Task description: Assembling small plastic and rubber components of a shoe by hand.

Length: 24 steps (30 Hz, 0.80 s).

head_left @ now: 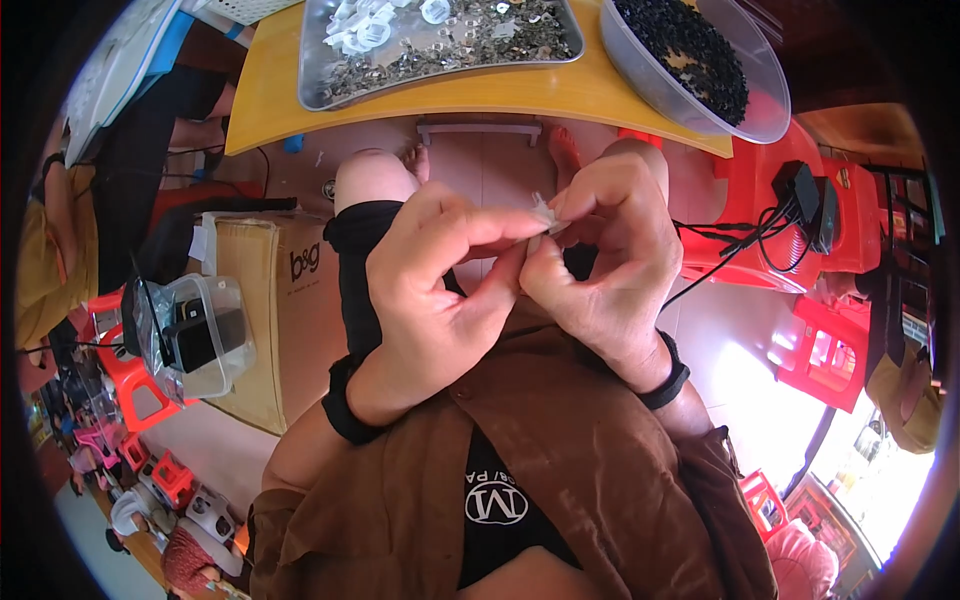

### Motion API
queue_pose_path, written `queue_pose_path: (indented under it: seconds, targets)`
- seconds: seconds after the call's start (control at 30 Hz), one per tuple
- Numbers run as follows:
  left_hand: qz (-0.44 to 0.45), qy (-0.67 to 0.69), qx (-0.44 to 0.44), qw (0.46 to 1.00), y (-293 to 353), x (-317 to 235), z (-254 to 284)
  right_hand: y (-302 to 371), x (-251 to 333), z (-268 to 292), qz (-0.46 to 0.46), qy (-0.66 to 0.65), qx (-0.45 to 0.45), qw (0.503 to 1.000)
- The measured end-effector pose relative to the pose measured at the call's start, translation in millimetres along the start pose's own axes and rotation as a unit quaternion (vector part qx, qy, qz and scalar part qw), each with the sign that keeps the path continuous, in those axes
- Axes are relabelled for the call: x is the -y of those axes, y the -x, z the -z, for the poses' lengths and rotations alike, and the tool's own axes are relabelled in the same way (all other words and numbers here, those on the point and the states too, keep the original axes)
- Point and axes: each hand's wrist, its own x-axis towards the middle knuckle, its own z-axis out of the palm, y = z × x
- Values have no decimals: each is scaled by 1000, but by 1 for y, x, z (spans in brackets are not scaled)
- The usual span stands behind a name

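Note:
Above my lap, my left hand (440, 280) and my right hand (610, 265) meet fingertip to fingertip. Between them they pinch a small clear plastic piece (545, 212), whose exact kind is too small to make out. Thumb and forefinger of each hand press together on it. Beyond the hands, a metal tray (440, 85) on the yellow table holds many small metal-looking bits and a heap of clear plastic parts (362, 25). To its right, a clear plastic tub (765, 105) contains many small black pieces (695, 60).
The yellow table (270, 85) has its near edge just past my knees. A cardboard box (250, 320) stands at my left, bearing a clear container (232, 325) with dark items. Red stools (830, 350) and black cables (745, 235) with adapters are at the right. Other people sit nearby.

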Motion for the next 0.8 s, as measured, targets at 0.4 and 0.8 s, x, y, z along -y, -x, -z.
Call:
queue_pose_path:
  seconds: [0.4,0.8]
  targets:
    - [203,313,29,927,-3,0,7,1,2,4,-152,-138,73,976]
    - [38,106,30,993,-4,-1,9,1,-1,3,-42,-88,46,994]
